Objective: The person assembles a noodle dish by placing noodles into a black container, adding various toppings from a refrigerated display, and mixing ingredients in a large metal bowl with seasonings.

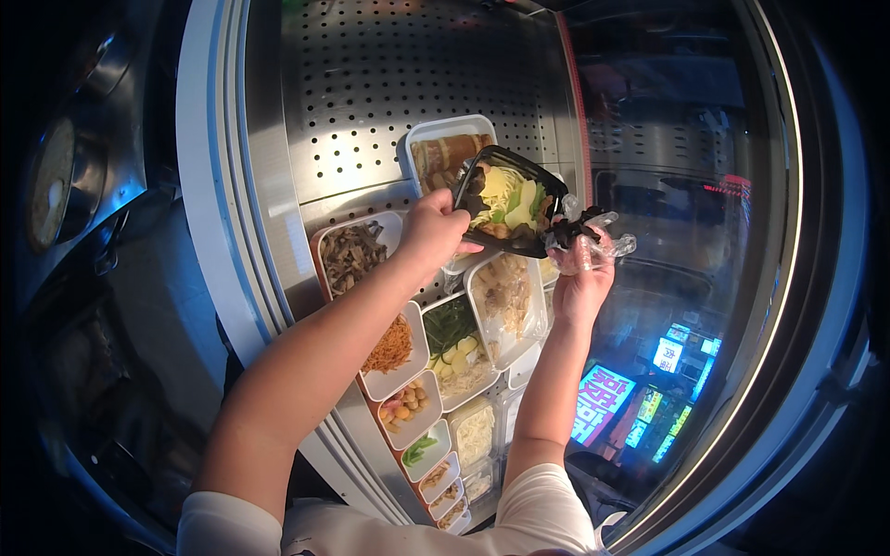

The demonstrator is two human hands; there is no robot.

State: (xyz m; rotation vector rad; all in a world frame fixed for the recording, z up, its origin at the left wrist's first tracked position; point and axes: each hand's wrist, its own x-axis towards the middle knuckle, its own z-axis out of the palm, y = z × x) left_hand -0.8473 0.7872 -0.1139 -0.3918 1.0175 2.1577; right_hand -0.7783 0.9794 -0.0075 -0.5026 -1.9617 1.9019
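My left hand (434, 225) grips the near left edge of a black plastic food container (521, 248), holding it tilted above the trays. Inside are yellow noodles (501, 190), pale yellow slices, green leaves and some dark and brown pieces. My right hand (582, 269), in a clear plastic glove, is just off the container's right side. Its fingers are curled around dark, ruffled pieces that look like black wood ear fungus (582, 225). Behind the container, a white tray (450, 124) of brown sheet-like food is partly covered.
White trays hold sliced mushrooms (352, 255), orange-brown shreds (387, 347), greens with pale slices (450, 329), and small round pieces (408, 405). A plastic-wrapped tray (503, 296) lies below the container. Perforated metal (371, 93) spans the back; curved glass (667, 278) stands at the right.
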